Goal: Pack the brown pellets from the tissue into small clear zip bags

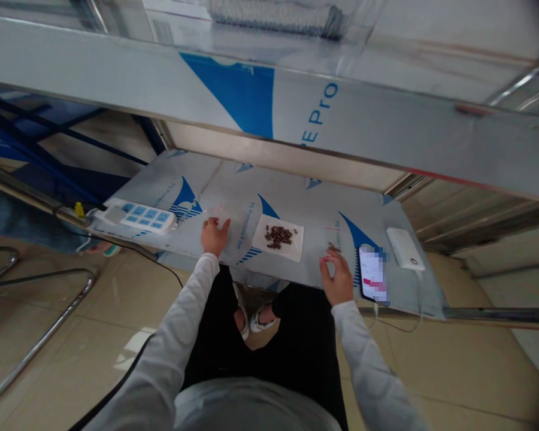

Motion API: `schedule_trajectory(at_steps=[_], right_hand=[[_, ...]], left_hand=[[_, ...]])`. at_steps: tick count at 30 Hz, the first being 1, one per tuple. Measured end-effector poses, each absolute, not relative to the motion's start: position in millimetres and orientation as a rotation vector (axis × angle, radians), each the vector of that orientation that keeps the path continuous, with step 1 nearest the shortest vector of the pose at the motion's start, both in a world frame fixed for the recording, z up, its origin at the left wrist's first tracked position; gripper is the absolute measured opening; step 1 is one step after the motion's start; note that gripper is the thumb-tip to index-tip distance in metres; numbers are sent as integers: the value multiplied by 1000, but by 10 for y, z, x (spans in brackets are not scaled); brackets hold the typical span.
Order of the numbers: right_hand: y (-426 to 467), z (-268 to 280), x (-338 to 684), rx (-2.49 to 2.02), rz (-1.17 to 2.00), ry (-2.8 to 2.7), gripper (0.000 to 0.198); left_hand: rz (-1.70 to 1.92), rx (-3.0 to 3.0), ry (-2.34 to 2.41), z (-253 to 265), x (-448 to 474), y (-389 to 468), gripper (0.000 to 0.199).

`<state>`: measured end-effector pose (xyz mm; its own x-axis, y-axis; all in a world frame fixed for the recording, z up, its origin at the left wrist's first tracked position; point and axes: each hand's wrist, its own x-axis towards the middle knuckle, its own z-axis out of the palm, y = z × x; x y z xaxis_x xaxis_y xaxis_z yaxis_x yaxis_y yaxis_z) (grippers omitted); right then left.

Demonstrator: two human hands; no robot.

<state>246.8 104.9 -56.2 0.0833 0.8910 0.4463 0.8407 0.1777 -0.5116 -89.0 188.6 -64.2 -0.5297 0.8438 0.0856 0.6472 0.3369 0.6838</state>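
My left hand (214,237) rests at the front of the shelf, thumb apart from the curled fingers. Just beyond its fingertips lies a small heap of clear plastic pieces (218,212), too faint to make out well. My right hand (338,278) is bent with thumb and fingertips drawn close together; anything between them is too small to name. By those fingertips are small brown bits (332,246). Between my hands, a white paper sheet (291,250) carries a pile of small dark brown capsule-like pieces (278,236).
A white power strip (150,219) with blue sockets lies at the left. To the right are a lit phone (372,275) and a white power bank (404,248), with cables over the front edge. An upper shelf (363,114) overhangs the film-covered lower shelf (224,179).
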Motion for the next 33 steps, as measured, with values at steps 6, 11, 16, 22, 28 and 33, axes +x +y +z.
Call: schedule_trajectory(at_steps=[6, 11, 16, 22, 28, 33], right_hand=[[276, -477, 1920, -1711, 348, -1586, 45], [49, -503, 1779, -1782, 590, -1463, 51], [192, -292, 1648, -1659, 719, -1552, 43], [600, 282, 1341, -1358, 438, -1895, 54], [843, 601, 1288, -1223, 250, -2377, 80], [772, 600, 1244, -1225, 220, -2407, 69]], left_hand=[[811, 1342, 2365, -594, -887, 2043, 14], [864, 1463, 2320, -391, -785, 1833, 18], [1083, 1625, 2186, -163, -573, 1355, 17], [1205, 1567, 1802, 127, -315, 714, 20], [1183, 1356, 1404, 266, -305, 459, 18], [1120, 1411, 1372, 293, -319, 381, 16]])
